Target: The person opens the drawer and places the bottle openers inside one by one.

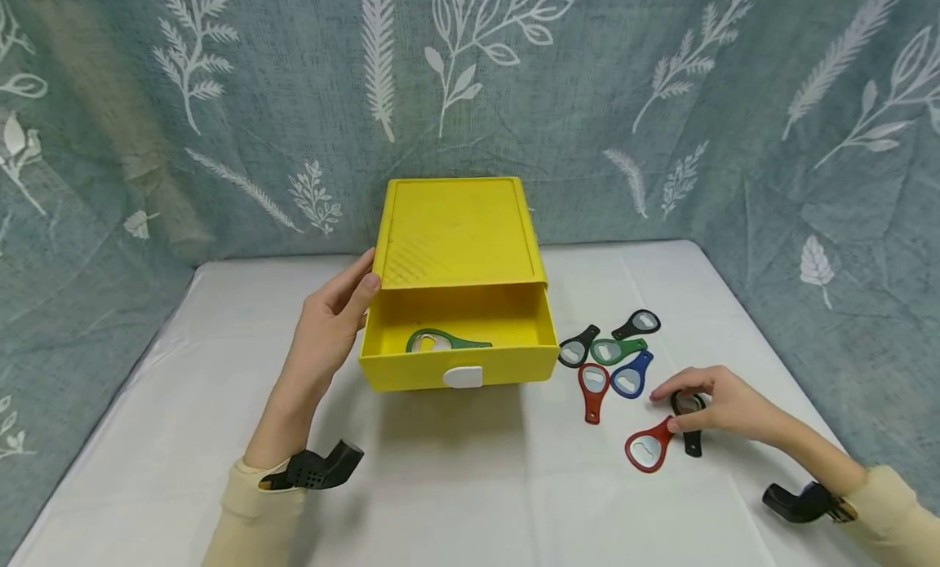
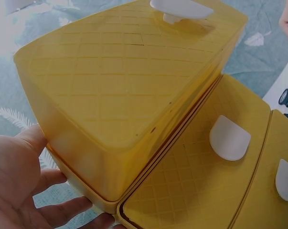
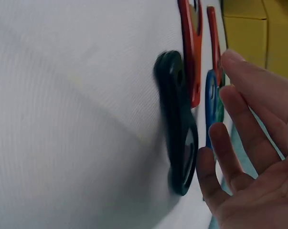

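My left hand (image 1: 330, 322) rests along the left side of a yellow drawer cabinet (image 1: 463, 232), thumb at its upper front edge. The top drawer (image 1: 411, 375) is pulled out and carries a white tab handle (image 1: 463, 377). Inside lies a bottle opener with a green rim (image 1: 466, 343). On the right, my right hand (image 1: 723, 404) hovers over a black bottle opener (image 1: 693, 443), with a red bottle opener (image 1: 646, 451) at its thumb. In the right wrist view its fingers (image 3: 229, 105) are spread beside the black opener, with nothing held between them.
Between cabinet and right hand lie several more openers: a blue one (image 1: 629, 379), a red one (image 1: 593, 392), a green one (image 1: 617, 351) and black ones (image 1: 636, 324). Lower drawers (image 2: 182, 176) show shut in the left wrist view. Patterned cloth (image 1: 294, 102) hangs behind the white table (image 1: 455, 502).
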The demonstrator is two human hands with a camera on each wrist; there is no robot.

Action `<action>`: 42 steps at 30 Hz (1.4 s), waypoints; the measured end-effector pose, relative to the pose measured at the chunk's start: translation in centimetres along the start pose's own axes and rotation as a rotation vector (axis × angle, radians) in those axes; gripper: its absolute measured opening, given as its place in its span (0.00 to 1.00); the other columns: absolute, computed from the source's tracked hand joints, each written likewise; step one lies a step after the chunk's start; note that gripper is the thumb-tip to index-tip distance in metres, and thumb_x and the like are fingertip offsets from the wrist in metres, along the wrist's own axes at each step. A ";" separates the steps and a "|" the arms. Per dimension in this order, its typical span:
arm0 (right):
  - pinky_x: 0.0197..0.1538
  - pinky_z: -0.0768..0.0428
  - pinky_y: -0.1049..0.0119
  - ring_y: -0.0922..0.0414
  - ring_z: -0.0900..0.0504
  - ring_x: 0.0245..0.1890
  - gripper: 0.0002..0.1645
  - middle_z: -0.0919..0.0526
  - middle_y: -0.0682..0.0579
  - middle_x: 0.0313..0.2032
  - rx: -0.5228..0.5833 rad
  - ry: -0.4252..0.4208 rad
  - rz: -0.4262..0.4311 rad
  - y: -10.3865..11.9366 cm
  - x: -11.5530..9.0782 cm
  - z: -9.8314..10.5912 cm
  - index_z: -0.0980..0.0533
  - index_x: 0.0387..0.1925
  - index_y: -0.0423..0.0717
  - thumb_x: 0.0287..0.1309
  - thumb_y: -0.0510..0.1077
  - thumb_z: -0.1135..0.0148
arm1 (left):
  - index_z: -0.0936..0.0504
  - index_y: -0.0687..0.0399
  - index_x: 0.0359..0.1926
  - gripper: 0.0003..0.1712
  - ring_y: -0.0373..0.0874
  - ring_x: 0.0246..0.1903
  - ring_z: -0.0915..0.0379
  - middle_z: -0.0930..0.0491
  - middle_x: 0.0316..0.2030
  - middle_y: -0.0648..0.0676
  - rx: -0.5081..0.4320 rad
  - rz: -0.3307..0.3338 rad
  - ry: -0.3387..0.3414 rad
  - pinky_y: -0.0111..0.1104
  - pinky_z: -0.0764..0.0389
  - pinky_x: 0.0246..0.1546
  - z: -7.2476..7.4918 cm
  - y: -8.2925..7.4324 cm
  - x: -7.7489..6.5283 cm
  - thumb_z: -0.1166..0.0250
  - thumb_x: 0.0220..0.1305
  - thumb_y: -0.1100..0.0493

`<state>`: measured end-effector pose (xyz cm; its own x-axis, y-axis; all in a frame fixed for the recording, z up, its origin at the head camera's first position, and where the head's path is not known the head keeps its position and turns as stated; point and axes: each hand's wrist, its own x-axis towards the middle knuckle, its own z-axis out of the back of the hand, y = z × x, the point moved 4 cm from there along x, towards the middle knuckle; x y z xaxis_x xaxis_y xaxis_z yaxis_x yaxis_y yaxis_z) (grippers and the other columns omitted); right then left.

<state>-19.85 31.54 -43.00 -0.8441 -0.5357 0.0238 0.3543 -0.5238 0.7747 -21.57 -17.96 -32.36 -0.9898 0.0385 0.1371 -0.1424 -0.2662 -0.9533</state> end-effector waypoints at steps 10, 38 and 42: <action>0.48 0.24 0.69 0.57 0.20 0.45 0.22 0.14 0.57 0.43 0.002 0.062 0.012 -0.5 0.1 0.1 0.14 0.45 0.50 0.45 0.43 0.20 | 0.39 0.34 0.75 0.36 0.49 0.66 0.39 0.39 0.71 0.47 -0.002 0.023 0.000 0.52 0.30 0.60 -0.1 -0.3 0.0 0.45 0.70 0.35; 0.43 0.25 0.69 0.58 0.21 0.39 0.18 0.14 0.58 0.38 -0.020 0.074 0.014 -0.8 0.5 -0.1 0.13 0.40 0.51 0.42 0.42 0.19 | 0.38 0.32 0.74 0.34 0.50 0.67 0.39 0.38 0.71 0.47 -0.005 0.007 -0.012 0.54 0.31 0.60 -0.1 -0.2 -0.2 0.45 0.70 0.36; 0.37 0.25 0.68 0.56 0.23 0.34 0.17 0.15 0.58 0.37 -0.011 0.066 -0.007 -0.8 0.6 -0.1 0.13 0.38 0.52 0.42 0.43 0.19 | 0.37 0.29 0.73 0.33 0.49 0.67 0.40 0.39 0.71 0.47 -0.008 0.011 -0.012 0.54 0.31 0.60 -0.1 -0.2 -0.2 0.45 0.70 0.36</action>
<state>-20.62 31.56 -43.73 -0.8185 -0.5740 -0.0235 0.3532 -0.5351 0.7674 -21.35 -17.85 -32.25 -0.9912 0.0237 0.1300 -0.1317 -0.2589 -0.9569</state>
